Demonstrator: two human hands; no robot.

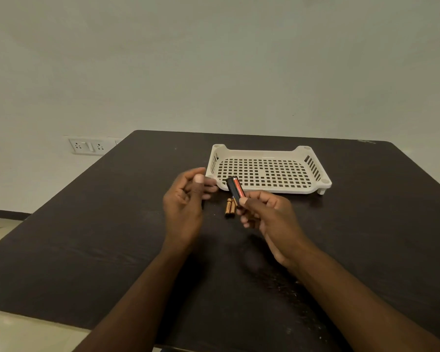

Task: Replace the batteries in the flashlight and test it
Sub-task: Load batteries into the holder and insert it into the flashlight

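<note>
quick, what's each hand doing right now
Left hand: open, fingers loosely curled, holding nothing.
Right hand: grips the small black and red cylindrical flashlight.

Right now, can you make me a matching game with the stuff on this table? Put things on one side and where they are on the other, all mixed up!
Things:
1. flashlight
2. gold batteries
3. white tray
4. wall socket

Places:
A. lying on the dark table between the hands
B. on the wall, past the table's left edge
C. held in the right hand
D. standing at the far side of the table

Pairs: 1-C, 2-A, 3-D, 4-B
</note>
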